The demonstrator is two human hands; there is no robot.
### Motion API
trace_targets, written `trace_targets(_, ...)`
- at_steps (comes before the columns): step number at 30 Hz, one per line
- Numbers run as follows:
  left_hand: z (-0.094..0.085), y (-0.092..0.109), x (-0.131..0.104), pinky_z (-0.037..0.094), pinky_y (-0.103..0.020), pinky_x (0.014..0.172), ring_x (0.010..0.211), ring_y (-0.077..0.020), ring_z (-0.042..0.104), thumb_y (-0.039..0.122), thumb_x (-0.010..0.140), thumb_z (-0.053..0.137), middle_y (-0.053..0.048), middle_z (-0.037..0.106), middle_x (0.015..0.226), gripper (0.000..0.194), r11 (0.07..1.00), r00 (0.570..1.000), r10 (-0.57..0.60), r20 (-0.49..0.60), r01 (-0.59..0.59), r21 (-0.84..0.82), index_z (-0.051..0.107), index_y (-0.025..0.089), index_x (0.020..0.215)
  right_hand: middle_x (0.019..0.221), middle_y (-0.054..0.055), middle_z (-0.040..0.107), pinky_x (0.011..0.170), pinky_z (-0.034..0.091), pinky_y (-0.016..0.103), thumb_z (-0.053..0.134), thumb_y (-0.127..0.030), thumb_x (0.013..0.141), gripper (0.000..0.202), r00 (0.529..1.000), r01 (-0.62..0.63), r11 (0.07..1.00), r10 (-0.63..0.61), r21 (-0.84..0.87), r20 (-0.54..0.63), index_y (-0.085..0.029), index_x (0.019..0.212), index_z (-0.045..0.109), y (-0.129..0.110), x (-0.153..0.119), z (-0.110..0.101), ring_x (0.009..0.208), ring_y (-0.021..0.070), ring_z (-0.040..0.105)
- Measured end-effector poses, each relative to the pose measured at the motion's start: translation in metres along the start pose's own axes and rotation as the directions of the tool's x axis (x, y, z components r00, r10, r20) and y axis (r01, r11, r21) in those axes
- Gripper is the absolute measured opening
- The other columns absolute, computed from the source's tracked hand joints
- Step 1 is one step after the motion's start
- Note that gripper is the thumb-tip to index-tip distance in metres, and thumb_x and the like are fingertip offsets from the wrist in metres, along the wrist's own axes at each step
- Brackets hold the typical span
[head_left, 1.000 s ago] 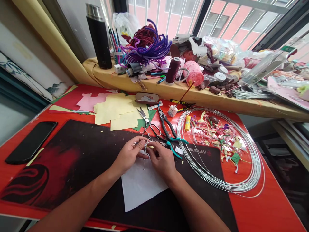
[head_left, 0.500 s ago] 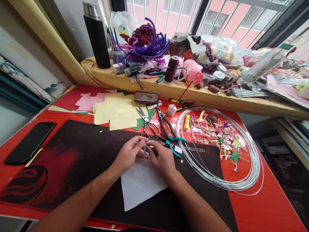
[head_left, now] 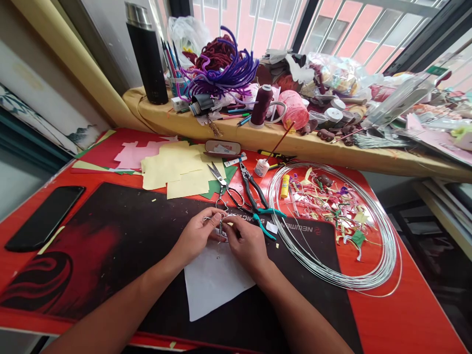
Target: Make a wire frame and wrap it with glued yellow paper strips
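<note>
Centrally, above a dark desk mat (head_left: 143, 226), the operator's two bare hands meet at a small twisted wire piece (head_left: 221, 225), seen from where I stand in the room. The left hand (head_left: 199, 232) grips the piece between thumb and bent fingers; the thumb lies along the near side. The right hand (head_left: 248, 241) is turned inward, its thumb and index finger closed on the opposite side of the same piece; its remaining fingers are curled, and their exact contact is hidden. The wire piece hangs between the fingertips, with a thin tail ending in a small knot or loop below the hands. Directly under it, a white sheet (head_left: 217, 290) lies on the mat, one corner directed toward the operator. Just beyond the hands are scissors (head_left: 222, 182) with blades parted, black-handled pliers (head_left: 250, 184), and a teal-handled tool (head_left: 273, 212) whose head is not clearly visible. To the right, a large coil of wire (head_left: 346, 282) overlaps the mat edge and the red tabletop (head_left: 394, 324); it encircles mixed scraps (head_left: 332, 211) and a yellow glue stick (head_left: 285, 187). A white bottle (head_left: 261, 168) stands near the coil, a red stick (head_left: 282, 140) projecting at a slant.
</note>
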State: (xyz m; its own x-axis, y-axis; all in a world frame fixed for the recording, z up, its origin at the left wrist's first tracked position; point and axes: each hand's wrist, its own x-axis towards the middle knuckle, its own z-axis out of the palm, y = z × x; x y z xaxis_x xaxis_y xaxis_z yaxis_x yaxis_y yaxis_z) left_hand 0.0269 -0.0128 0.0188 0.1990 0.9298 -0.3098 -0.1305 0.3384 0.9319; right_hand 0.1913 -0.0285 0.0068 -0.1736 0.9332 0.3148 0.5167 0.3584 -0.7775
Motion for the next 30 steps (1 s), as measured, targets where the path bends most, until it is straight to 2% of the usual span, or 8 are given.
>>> trace_targets(4, 0.001, 0.001, 0.000, 0.067, -0.033, 0.066, 0.083, -0.0211, 0.070, 0.058, 0.087, 0.072, -0.006, 0.068, 0.100, 0.043, 1.000, 1.000, -0.006, 0.002, 0.006, 0.009, 0.071, 0.020, 0.107, 0.095, 0.005, 0.081, 0.068, 0.052, 0.027, 0.060, -0.022, 0.099, 0.015, 1.000, -0.026, 1.000, 0.026, 0.012, 0.011, -0.022, 0.105, 0.074, 0.000, 0.000, 0.000, 0.072, 0.0182, 0.074)
trace_targets(10, 0.000, 0.000, 0.000, 0.068, -0.036, 0.068, 0.089, -0.0229, 0.069, 0.059, 0.086, 0.072, -0.007, 0.068, 0.101, 0.044, 1.000, 1.000, -0.001, 0.008, 0.001, 0.021, 0.070, 0.020, 0.105, 0.081, 0.004, 0.078, 0.060, 0.046, 0.025, 0.060, -0.022, 0.098, 0.015, 0.998, -0.068, 0.997, 0.068, 0.027, 0.006, -0.020, 0.103, 0.074, 0.000, -0.001, 0.001, 0.060, 0.0158, 0.067)
trace_targets(16, 0.000, 0.000, 0.000, 0.068, -0.035, 0.068, 0.090, -0.0225, 0.069, 0.059, 0.087, 0.071, -0.006, 0.067, 0.101, 0.044, 1.000, 1.000, -0.001, 0.020, 0.001, 0.015, 0.070, 0.019, 0.107, 0.076, 0.002, 0.075, 0.059, 0.045, 0.024, 0.060, -0.023, 0.097, 0.016, 0.996, -0.087, 0.994, 0.087, 0.071, 0.005, -0.020, 0.100, 0.075, -0.001, 0.000, 0.001, 0.058, 0.0144, 0.063)
trace_targets(20, 0.000, 0.003, 0.000, 0.068, -0.035, 0.067, 0.087, -0.0221, 0.071, 0.058, 0.087, 0.072, -0.007, 0.067, 0.100, 0.044, 0.999, 1.000, 0.004, -0.009, -0.004, -0.035, 0.071, 0.018, 0.105, 0.075, 0.001, 0.073, 0.059, 0.045, 0.024, 0.060, -0.027, 0.099, 0.017, 0.992, -0.115, 0.988, 0.120, 0.102, -0.047, -0.020, 0.101, 0.075, -0.001, 0.003, -0.006, 0.057, 0.0136, 0.060)
trace_targets(24, -0.002, 0.008, 0.001, 0.067, -0.036, 0.064, 0.082, -0.0215, 0.072, 0.058, 0.085, 0.075, -0.008, 0.066, 0.106, 0.045, 0.995, 0.997, 0.017, -0.071, -0.024, -0.101, 0.070, 0.017, 0.103, 0.065, -0.002, 0.064, 0.055, 0.043, 0.024, 0.062, -0.030, 0.099, 0.017, 0.983, -0.142, 0.987, 0.150, 0.071, -0.107, -0.020, 0.098, 0.075, 0.001, 0.006, -0.014, 0.053, 0.0130, 0.055)
trace_targets(30, -0.004, 0.010, 0.002, 0.067, -0.033, 0.062, 0.080, -0.0183, 0.069, 0.055, 0.085, 0.076, -0.008, 0.065, 0.108, 0.043, 0.988, 0.995, 0.021, -0.096, -0.035, -0.153, 0.071, 0.016, 0.102, 0.062, -0.003, 0.061, 0.055, 0.042, 0.024, 0.063, -0.031, 0.099, 0.018, 0.995, -0.075, 0.997, 0.076, 0.019, -0.069, -0.018, 0.102, 0.075, 0.001, 0.003, -0.012, 0.051, 0.0121, 0.053)
